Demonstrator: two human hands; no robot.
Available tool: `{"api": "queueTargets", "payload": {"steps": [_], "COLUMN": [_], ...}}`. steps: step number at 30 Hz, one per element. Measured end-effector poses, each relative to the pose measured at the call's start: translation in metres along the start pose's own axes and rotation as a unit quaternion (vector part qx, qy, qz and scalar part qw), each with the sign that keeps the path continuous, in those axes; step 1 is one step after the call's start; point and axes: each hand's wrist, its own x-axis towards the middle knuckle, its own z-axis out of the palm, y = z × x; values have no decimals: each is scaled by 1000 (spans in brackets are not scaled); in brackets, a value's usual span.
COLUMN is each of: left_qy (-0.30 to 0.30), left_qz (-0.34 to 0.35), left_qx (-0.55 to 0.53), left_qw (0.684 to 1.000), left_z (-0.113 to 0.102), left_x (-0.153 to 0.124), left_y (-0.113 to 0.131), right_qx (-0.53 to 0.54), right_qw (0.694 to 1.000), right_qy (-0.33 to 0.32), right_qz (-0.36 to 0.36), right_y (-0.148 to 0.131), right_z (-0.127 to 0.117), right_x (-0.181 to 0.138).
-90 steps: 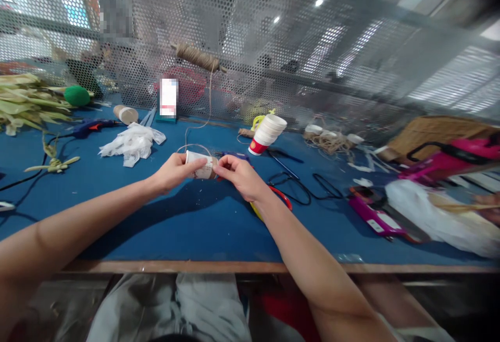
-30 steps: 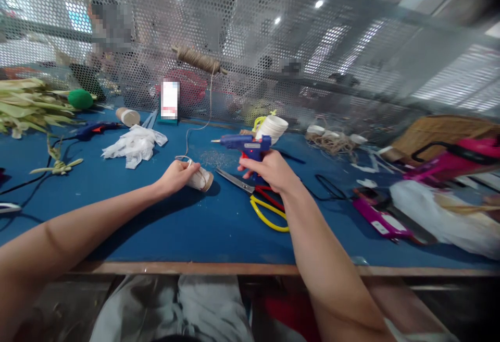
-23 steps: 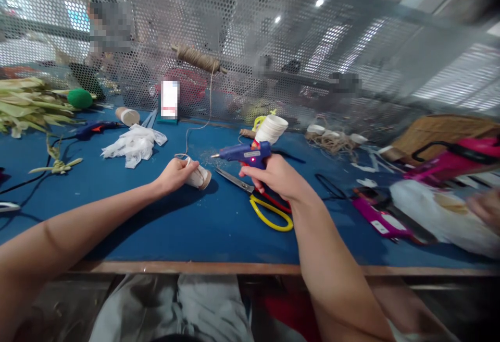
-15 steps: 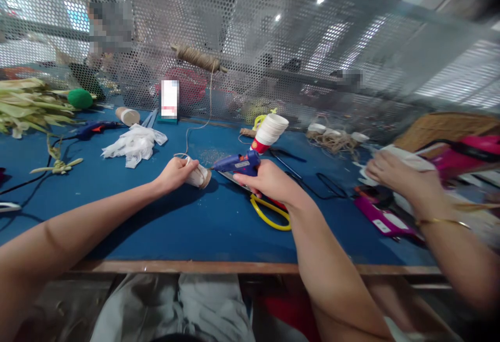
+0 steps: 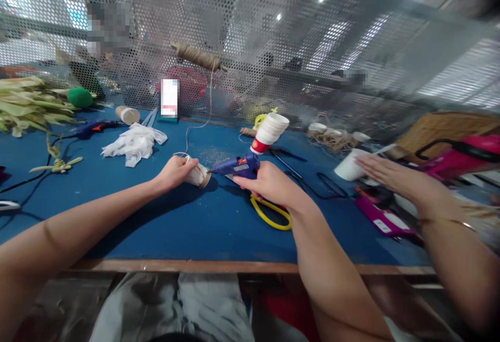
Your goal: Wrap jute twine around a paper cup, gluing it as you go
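Note:
My left hand (image 5: 174,174) is closed round a white paper cup (image 5: 198,175) that lies tilted, its rim end facing right. Twine (image 5: 211,94) runs from a spool (image 5: 197,56) on the mesh down to the cup. In my right hand (image 5: 269,180) is a blue glue gun (image 5: 236,166), its nozzle at the cup's right end. Beneath that hand lie scissors with yellow handles (image 5: 269,216), their blades partly hidden.
Stacked paper cups (image 5: 270,132) stand behind my right hand. A co-worker's hand (image 5: 385,172) holds a white cup (image 5: 349,166) at right. White cloth strips (image 5: 135,143), a second glue gun (image 5: 94,128) and husks (image 5: 23,99) lie left. A perforated metal screen (image 5: 250,34) rises behind.
The glue gun's nozzle has shifted slightly down along the end of the cup. At right, the co-worker's hand has moved, and the white cup there now shows more fully.

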Motion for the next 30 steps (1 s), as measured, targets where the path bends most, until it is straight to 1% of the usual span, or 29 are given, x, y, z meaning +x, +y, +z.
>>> {"api": "queueTargets", "payload": {"steps": [5, 10, 16, 21, 26, 30], "left_qy": [-2, 12, 12, 20, 11, 9], "left_qz": [-8, -9, -10, -11, -5, 1], "left_qx": [-17, -9, -16, -6, -19, -16], "left_qw": [1000, 1000, 1000, 1000, 1000, 1000], "left_z": [0, 0, 1, 0, 0, 1], "left_x": [-2, -3, -3, -4, -5, -3], "left_y": [2, 3, 5, 7, 6, 2], "right_qx": [-19, -61, -110, -127, -128, -133], "right_qw": [1000, 997, 989, 987, 988, 988], "right_qy": [-4, 25, 34, 45, 27, 28], "right_qz": [-16, -46, -94, -83, -81, -73], "right_y": [1, 1, -4, -3, -1, -2], "right_z": [1, 3, 3, 3, 3, 1], "right_x": [-1, -2, -5, -5, -4, -4]}}
